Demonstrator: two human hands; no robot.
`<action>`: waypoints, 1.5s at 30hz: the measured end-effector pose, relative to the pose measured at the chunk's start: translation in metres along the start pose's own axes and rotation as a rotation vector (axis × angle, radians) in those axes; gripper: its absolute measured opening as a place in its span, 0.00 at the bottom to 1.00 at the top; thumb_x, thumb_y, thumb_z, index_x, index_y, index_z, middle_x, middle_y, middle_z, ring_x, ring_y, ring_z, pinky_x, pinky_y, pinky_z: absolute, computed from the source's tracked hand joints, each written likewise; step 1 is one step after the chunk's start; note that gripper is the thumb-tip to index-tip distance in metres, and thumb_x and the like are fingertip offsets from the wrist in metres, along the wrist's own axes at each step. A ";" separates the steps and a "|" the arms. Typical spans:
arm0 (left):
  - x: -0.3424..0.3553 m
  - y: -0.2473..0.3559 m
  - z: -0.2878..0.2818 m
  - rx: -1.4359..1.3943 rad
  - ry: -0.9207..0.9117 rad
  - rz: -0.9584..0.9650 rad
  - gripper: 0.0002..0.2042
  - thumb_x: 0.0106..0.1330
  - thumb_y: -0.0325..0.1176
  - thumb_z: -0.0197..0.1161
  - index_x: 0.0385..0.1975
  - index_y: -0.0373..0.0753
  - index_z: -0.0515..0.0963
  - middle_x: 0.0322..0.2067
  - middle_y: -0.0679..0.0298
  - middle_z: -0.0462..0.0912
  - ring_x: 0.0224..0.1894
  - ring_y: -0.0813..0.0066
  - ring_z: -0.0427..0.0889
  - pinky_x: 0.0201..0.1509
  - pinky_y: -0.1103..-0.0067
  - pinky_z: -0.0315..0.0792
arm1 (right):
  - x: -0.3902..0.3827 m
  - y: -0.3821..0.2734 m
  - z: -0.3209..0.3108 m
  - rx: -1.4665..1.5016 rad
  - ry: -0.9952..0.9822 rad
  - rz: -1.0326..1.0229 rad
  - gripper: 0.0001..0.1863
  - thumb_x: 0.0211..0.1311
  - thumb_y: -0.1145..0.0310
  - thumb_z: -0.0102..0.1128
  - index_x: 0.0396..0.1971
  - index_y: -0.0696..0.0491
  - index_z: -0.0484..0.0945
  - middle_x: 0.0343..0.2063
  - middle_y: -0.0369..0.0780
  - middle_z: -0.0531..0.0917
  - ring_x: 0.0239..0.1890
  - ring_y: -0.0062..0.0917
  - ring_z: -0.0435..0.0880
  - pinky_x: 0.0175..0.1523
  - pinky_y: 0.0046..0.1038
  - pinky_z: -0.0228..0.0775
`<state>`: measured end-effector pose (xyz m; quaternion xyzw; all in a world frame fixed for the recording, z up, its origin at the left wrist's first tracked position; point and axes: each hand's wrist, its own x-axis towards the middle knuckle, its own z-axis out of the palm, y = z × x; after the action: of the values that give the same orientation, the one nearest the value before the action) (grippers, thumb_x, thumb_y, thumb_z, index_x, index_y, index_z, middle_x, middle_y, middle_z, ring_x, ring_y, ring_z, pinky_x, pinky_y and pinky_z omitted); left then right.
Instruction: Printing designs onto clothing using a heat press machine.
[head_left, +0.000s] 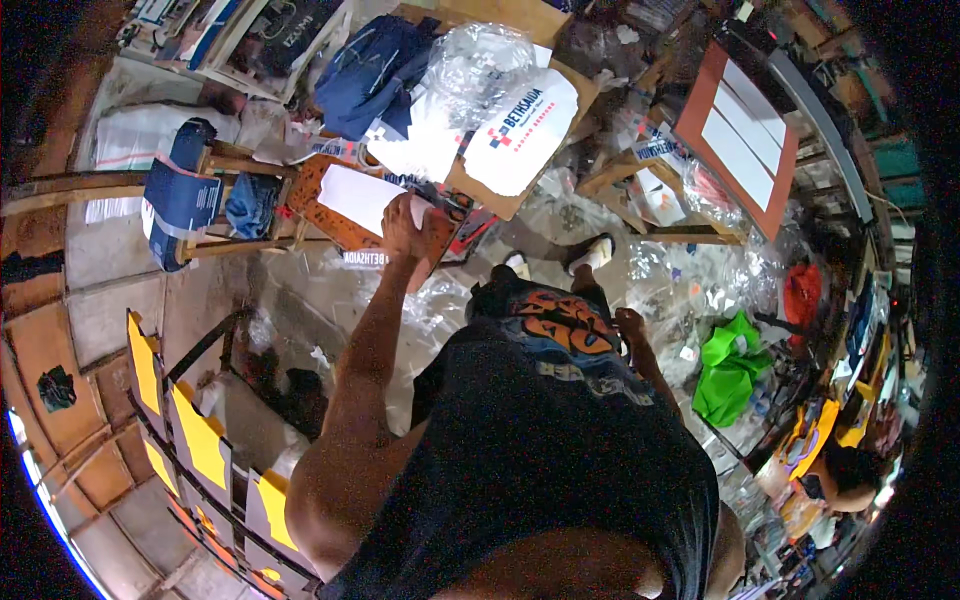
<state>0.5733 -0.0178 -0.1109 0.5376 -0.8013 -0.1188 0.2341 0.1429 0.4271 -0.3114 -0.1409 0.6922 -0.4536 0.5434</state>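
Note:
My left arm reaches forward, and my left hand [404, 230] is at the right end of a plain white sheet [352, 196], its fingers bent over the sheet's edge. The sheet lies on a worn orange-brown board [308, 212] with dark spots. My right hand [628, 324] hangs low beside my hip, well away from the work surface; its fingers are too small and dark to make out. Just beyond the board, a white printed bag [535, 130] lies on brown cardboard [505, 203], beside crumpled clear plastic [480, 65].
Dark blue cloth [370, 75] is heaped at the back. A navy printed piece [183, 205] drapes over a wooden rail at left. To the right stands a red-brown framed screen [690, 125]. Green bag [732, 370] and clear plastic scraps litter the floor. Yellow-marked panels [200, 440] stand at lower left.

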 end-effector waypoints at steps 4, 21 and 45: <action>0.031 0.011 0.010 -0.014 0.053 -0.004 0.23 0.66 0.39 0.65 0.58 0.36 0.73 0.50 0.46 0.78 0.53 0.42 0.76 0.58 0.54 0.70 | -0.005 -0.020 0.014 -0.247 0.071 0.150 0.11 0.70 0.67 0.59 0.48 0.53 0.81 0.34 0.42 0.87 0.33 0.29 0.88 0.34 0.30 0.80; 0.272 0.179 -0.023 0.007 -0.250 0.189 0.11 0.62 0.34 0.61 0.40 0.38 0.84 0.44 0.49 0.87 0.47 0.45 0.86 0.53 0.60 0.80 | -0.039 -0.028 0.030 0.229 0.251 0.017 0.12 0.69 0.62 0.64 0.45 0.53 0.83 0.29 0.33 0.83 0.27 0.19 0.79 0.31 0.27 0.72; 0.278 0.117 0.098 0.585 -0.394 0.225 0.27 0.59 0.45 0.70 0.58 0.43 0.77 0.63 0.52 0.69 0.67 0.54 0.70 0.63 0.62 0.75 | -0.070 0.003 0.078 0.746 0.125 -0.386 0.28 0.65 0.55 0.65 0.57 0.60 0.75 0.47 0.40 0.84 0.46 0.26 0.83 0.45 0.32 0.81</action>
<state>0.3428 -0.2331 -0.0753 0.4570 -0.8852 0.0406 -0.0769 0.2384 0.4392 -0.2698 -0.0337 0.4733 -0.7741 0.4191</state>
